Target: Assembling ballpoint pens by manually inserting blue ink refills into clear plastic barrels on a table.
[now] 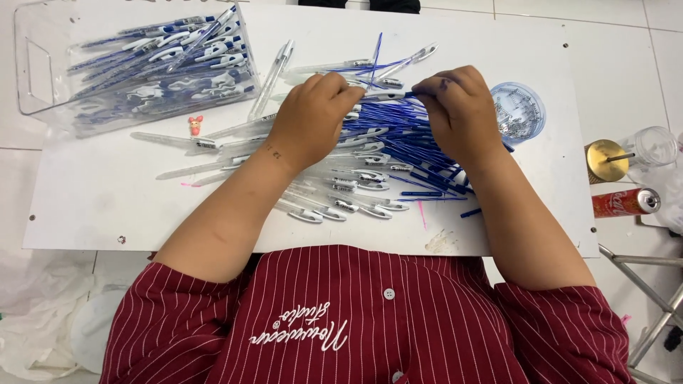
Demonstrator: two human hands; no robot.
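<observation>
My left hand (313, 114) and my right hand (455, 107) meet over a white board (107, 192), both pinching one clear pen barrel (388, 94) with a blue refill going into it from the right. Under my hands lies a heap of blue ink refills (405, 142). Several clear pen barrels with white clips (356, 192) lie spread in front of the heap. My forearms hide part of both piles.
A clear plastic box (43, 85) at the far left holds several finished blue pens (178, 50). A small clear round tub (523, 110) sits right of my hands. A tiny red figurine (195, 125), a gold-lidded cup (606, 160) and a red can (626, 203) stand nearby.
</observation>
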